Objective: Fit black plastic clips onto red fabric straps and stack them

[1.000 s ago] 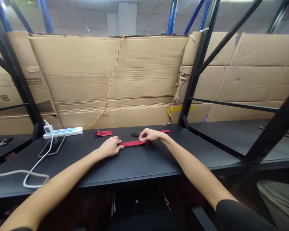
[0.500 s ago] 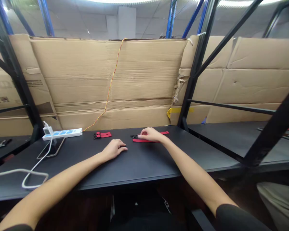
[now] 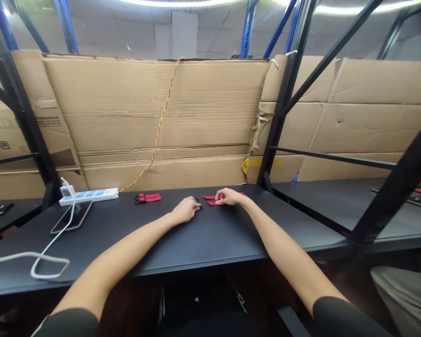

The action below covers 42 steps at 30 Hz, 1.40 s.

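Observation:
A red strap (image 3: pixel 211 200) with a small black buckle (image 3: pixel 197 201) at its left end lies near the far edge of the black table (image 3: pixel 210 238). My right hand (image 3: pixel 228 196) is closed on the strap's right part, fingers pinched over it. My left hand (image 3: pixel 185 210) rests on the table with its fingertips at the black buckle; whether it grips it is unclear. A second folded red strap with black buckle (image 3: pixel 148 198) lies apart to the left.
A white power strip (image 3: pixel 89 195) with a plugged charger and white cable (image 3: pixel 38 256) sits at the left, beside a phone (image 3: pixel 71 217). Cardboard sheets (image 3: pixel 161 117) wall the back. Black rack posts (image 3: pixel 279 117) stand right; another person's leg (image 3: pixel 403 290) is at lower right.
The red strap went from stretched between both hands to lying farther back. My left hand let go, then reached forward to the buckle; my right hand moved back with the strap.

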Available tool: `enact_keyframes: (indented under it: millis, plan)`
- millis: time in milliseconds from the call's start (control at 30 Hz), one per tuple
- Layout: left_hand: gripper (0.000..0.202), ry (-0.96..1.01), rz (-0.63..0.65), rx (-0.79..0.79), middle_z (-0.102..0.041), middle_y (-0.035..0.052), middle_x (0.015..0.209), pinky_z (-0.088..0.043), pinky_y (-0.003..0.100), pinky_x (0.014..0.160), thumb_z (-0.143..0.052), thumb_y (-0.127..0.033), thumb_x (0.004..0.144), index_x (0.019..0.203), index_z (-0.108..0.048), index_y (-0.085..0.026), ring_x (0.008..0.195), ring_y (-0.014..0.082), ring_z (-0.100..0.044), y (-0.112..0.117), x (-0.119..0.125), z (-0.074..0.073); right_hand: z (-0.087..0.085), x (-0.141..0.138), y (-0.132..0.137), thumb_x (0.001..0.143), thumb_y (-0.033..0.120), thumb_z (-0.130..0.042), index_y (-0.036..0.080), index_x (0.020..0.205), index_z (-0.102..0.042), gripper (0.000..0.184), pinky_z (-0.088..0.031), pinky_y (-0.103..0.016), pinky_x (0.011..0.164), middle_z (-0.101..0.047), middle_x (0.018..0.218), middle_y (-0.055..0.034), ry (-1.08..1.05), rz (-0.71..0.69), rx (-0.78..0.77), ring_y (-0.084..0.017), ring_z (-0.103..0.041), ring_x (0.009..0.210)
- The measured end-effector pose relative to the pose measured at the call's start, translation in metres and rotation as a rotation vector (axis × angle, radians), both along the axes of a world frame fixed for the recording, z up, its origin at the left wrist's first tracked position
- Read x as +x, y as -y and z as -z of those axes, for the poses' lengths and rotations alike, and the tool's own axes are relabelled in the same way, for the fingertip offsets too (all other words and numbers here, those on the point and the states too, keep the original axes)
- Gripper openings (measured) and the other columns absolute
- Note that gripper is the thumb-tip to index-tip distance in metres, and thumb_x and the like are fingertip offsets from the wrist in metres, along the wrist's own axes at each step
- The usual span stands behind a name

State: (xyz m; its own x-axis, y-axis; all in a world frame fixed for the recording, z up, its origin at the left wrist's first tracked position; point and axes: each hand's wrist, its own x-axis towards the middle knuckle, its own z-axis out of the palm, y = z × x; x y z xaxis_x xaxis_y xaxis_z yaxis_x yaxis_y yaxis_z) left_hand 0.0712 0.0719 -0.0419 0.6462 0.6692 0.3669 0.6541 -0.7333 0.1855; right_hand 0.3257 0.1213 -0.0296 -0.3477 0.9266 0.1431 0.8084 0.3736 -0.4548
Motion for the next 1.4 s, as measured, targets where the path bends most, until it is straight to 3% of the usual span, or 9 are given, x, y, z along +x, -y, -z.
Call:
enact_keyframes:
  millis: [133,267,333,433,567,700,933,1133,1400]
  plan:
    - [0.03,-0.041,-0.02,0.044,-0.058,0.0106,0.106,-0.046,0.029,0.083,-0.042,-0.023,0.092,0.105,-0.069,-0.017,0.089,0.0185,-0.059,-0.003,0.013,-0.001,0.002,-0.008,-0.001,0.068,0.031,-0.066,0.015,0.086,-0.068,0.025,-0.041,-0.023,0.061,-0.065,0.071,-0.0011,-0.006,-0.078,-0.019,-0.013,-0.054,0.063]
    - [0.03,-0.256,-0.05,0.269,-0.054,0.0102,0.114,-0.045,0.033,0.08,-0.038,-0.02,0.093,0.115,-0.059,-0.021,0.091,0.0197,-0.056,0.01,-0.001,-0.009,-0.002,-0.015,0.006,0.071,0.032,-0.064,0.015,0.088,-0.068,0.025,-0.041,-0.024,0.063,-0.066,0.075,-0.0029,-0.028,-0.15,0.031,-0.014,-0.055,0.066]
    - [0.03,-0.385,-0.07,0.37,-0.056,0.011,0.112,-0.043,0.036,0.082,-0.039,-0.015,0.091,0.116,-0.056,-0.021,0.098,0.0223,-0.054,0.017,-0.021,-0.014,-0.006,-0.019,0.011,0.074,0.037,-0.063,0.015,0.087,-0.068,0.027,-0.04,-0.024,0.062,-0.066,0.074,-0.0035,-0.05,-0.156,0.099,-0.014,-0.055,0.066]
    - [0.032,-0.461,-0.239,0.408,-0.057,0.0125,0.112,-0.04,0.038,0.083,-0.043,-0.008,0.086,0.112,-0.058,-0.019,0.103,0.0249,-0.051,0.021,-0.064,-0.02,-0.011,-0.031,0.02,0.08,0.042,-0.057,0.014,0.086,-0.068,0.03,-0.038,-0.024,0.059,-0.064,0.069,-0.0033,-0.111,-0.144,0.228,-0.014,-0.053,0.061]
    - [0.036,-0.502,-0.55,0.311,-0.06,0.0169,0.109,-0.037,0.044,0.086,-0.047,-0.008,0.083,0.117,-0.057,-0.016,0.106,0.0303,-0.05,0.025,-0.12,-0.025,-0.011,-0.052,0.03,0.084,0.038,-0.054,0.015,0.086,-0.068,0.027,-0.039,-0.025,0.06,-0.064,0.068,-0.003,-0.131,-0.208,0.346,-0.014,-0.053,0.061]
    - [0.033,-0.585,-0.725,0.141,-0.061,0.0202,0.112,-0.037,0.052,0.086,-0.053,-0.011,0.078,0.109,-0.062,-0.012,0.105,0.0357,-0.052,0.032,-0.141,-0.031,-0.004,-0.074,0.042,0.087,0.032,-0.054,0.016,0.09,-0.067,0.021,-0.041,-0.025,0.065,-0.065,0.075,-0.0038,-0.08,-0.314,0.42,-0.014,-0.055,0.065]
    - [0.018,-0.339,-0.548,-0.085,-0.066,0.0133,0.099,-0.044,0.034,0.077,-0.054,-0.019,0.08,0.092,-0.066,-0.015,0.092,0.0259,-0.061,0.038,-0.121,-0.046,0.005,-0.108,0.069,0.091,0.031,-0.051,0.017,0.098,-0.067,0.022,-0.043,-0.029,0.075,-0.064,0.09,-0.0079,0.086,-0.494,0.515,-0.017,-0.058,0.08]
    - [0.045,-0.003,-0.095,-0.489,-0.063,0.0016,0.077,-0.042,0.023,0.058,-0.067,-0.037,0.069,0.109,-0.06,-0.016,0.066,0.0152,-0.058,0.053,-0.105,-0.051,0.006,-0.126,0.082,0.088,0.045,-0.054,0.018,0.113,-0.062,0.038,-0.041,-0.036,0.085,-0.061,0.109,-0.0116,0.097,-0.564,0.562,-0.023,-0.055,0.097]
    - [0.045,0.271,0.094,-0.535,-0.053,-0.0043,0.067,-0.038,0.021,0.055,-0.059,-0.015,0.064,0.109,-0.053,-0.016,0.058,0.0098,-0.047,0.062,-0.083,-0.037,0.006,-0.132,0.087,0.088,0.041,-0.055,0.015,0.094,-0.066,0.029,-0.042,-0.03,0.074,-0.063,0.086,-0.0077,0.044,-0.644,0.518,-0.018,-0.056,0.078]
